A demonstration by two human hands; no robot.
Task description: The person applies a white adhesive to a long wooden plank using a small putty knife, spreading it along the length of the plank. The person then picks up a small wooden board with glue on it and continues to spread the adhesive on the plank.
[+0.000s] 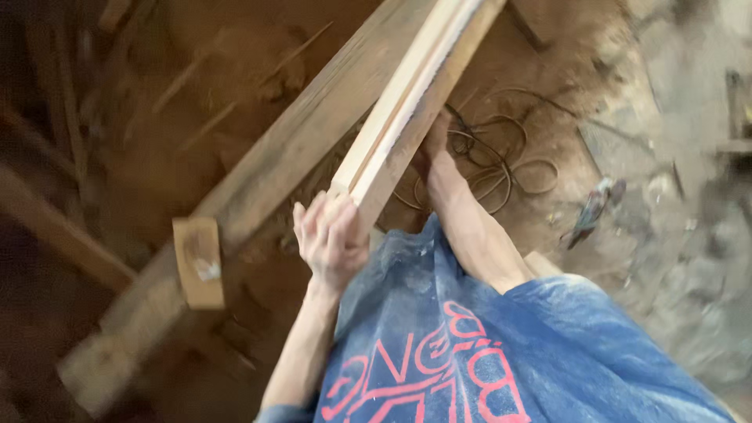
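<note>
- Your left hand (pixel 329 239) is wrapping its fingers over the near end of the long pale squared timber length (pixel 411 98), and your right hand (pixel 435 145) is reaching under it further along, mostly covered by the wood, so you cannot tell how tightly it is closing.
- You are holding the timber slanted, rising away from you toward the top edge, above the broad weathered plank (pixel 274 168) that is lying across the sawdust-covered floor (pixel 196 63).
- Judging by its straight edges, it is behaving as a stiff, fairly heavy piece; the sawn faces are looking dry and rough, so slipping seems unlikely, though splinters are possible. Gripping near one end and again under the middle is suiting its length.
- Its far end is running out of view, and motion blur is softening everything.
- Coiled wire (pixel 501 157) is lying beyond your right forearm; a small wooden block (pixel 198 262) is sitting on the plank.
</note>
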